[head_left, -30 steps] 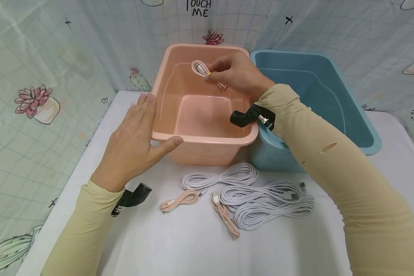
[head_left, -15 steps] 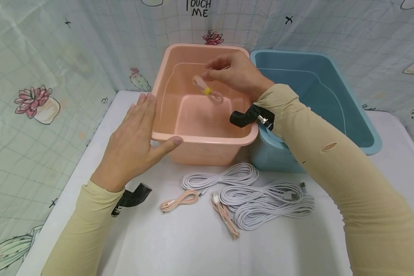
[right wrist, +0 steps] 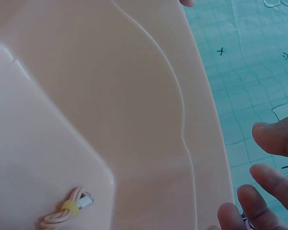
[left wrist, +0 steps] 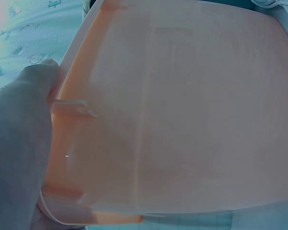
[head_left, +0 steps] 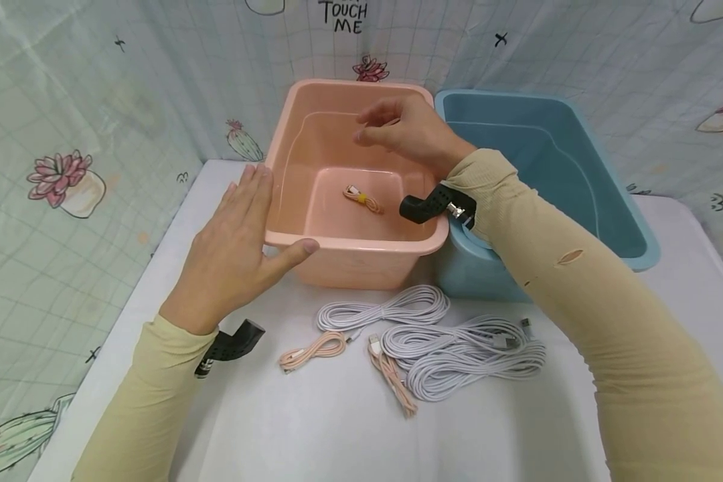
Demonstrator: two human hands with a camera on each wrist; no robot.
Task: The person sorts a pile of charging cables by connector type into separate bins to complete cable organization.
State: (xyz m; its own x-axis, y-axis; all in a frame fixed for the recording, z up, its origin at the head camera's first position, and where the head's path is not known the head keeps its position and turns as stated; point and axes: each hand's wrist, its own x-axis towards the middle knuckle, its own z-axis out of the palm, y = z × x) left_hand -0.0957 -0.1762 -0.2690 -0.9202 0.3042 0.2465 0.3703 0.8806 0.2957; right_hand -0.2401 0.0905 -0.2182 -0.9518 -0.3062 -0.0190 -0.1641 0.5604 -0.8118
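My right hand (head_left: 406,130) hovers above the pink bin (head_left: 361,245), its fingers loosely bent with nothing between them. On the bin floor lies a short pink USB cable (head_left: 363,199), coiled and bound with a yellow tie; the right wrist view shows the same cable (right wrist: 67,208) near a corner of the floor. My left hand (head_left: 231,248) rests flat against the bin's left rim, fingers straight and thumb over the front rim. In the left wrist view, that hand (left wrist: 24,139) lies along the edge of the pink wall (left wrist: 192,115).
A blue bin (head_left: 602,194) stands right against the pink one. In front, on the white table (head_left: 313,428), lie several coiled white cables (head_left: 476,355) and two pink cables (head_left: 313,351) (head_left: 393,376). A patterned cloth (head_left: 126,80) hangs behind and at left.
My right hand has let go of the pink USB cable, which dropped to the pink bin's floor. The right hand stays over the bin with its fingers parted; the left hand has not moved.
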